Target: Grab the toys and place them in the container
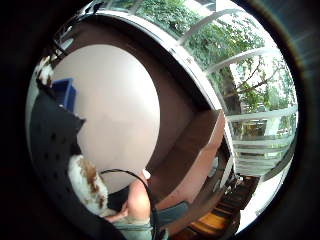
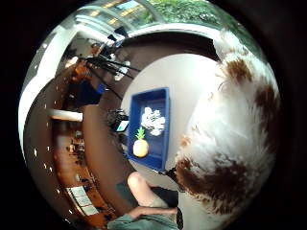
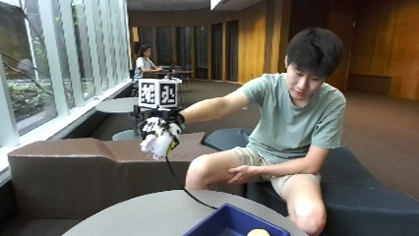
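Observation:
In the outside view my gloved right hand [image 3: 161,122] is raised well above the round grey table [image 3: 131,216] and grips a white and brown plush toy [image 3: 158,141], which hangs below the fingers. The plush [image 2: 230,139] fills one side of the thumb side palm view, and part of it [image 1: 87,187] shows beside the glove in the little finger side view. A blue container [image 3: 223,223] stands on the table near its front edge. In the container [image 2: 163,93] lie a yellow pineapple toy [image 2: 140,146] and a white toy [image 2: 153,120].
A brown upholstered bench [image 3: 78,167] runs behind the table, under the windows. The person sits on a dark seat [image 3: 367,196] beside the table, with the bare left hand [image 3: 245,173] resting on a knee.

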A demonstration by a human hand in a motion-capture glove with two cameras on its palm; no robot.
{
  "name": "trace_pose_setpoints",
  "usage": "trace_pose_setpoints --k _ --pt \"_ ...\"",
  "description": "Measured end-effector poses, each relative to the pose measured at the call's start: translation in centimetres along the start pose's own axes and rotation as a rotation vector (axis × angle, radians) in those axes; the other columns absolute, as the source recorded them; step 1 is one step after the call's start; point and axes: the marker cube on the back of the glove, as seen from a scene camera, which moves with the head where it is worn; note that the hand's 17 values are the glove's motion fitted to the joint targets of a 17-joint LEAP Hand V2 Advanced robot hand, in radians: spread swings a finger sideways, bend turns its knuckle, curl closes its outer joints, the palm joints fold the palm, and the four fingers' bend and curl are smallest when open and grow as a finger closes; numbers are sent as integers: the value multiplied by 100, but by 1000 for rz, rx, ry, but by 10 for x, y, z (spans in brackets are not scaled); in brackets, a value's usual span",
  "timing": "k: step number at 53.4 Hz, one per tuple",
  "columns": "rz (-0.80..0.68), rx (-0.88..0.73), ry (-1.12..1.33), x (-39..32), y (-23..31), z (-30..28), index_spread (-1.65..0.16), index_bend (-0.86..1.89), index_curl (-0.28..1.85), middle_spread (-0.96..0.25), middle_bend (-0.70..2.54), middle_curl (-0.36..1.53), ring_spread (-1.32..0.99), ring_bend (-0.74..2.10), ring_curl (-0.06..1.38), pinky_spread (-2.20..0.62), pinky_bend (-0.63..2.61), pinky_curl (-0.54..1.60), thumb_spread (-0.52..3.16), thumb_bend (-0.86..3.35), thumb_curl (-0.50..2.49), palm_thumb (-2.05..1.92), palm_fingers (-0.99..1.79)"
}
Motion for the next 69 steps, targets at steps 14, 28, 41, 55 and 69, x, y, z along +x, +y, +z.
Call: trace_pose_setpoints --k 14,28,41,55,69 --pt "-143 97 -26 -118 2 -62 -33 69 85 -24 113 82 -36 127 64 -36 102 48 55 -1 89 58 109" --pt "-262 99 -47 -209 8 -65 -34 65 94 -23 112 83 -36 129 64 -35 103 49 52 -1 94 57 107" --pt "-283 96 -96 -260 4 -41 -35 61 101 -23 110 85 -35 130 63 -35 102 48 51 -1 98 57 107" --pt "-249 -139 73 -277 12 -1 -35 38 105 -22 105 83 -34 123 60 -33 95 46 61 -3 95 49 83" --pt "-257 -276 78 -275 24 5 -27 2 74 -12 38 58 -14 80 45 -7 122 47 101 -8 64 -4 -28"
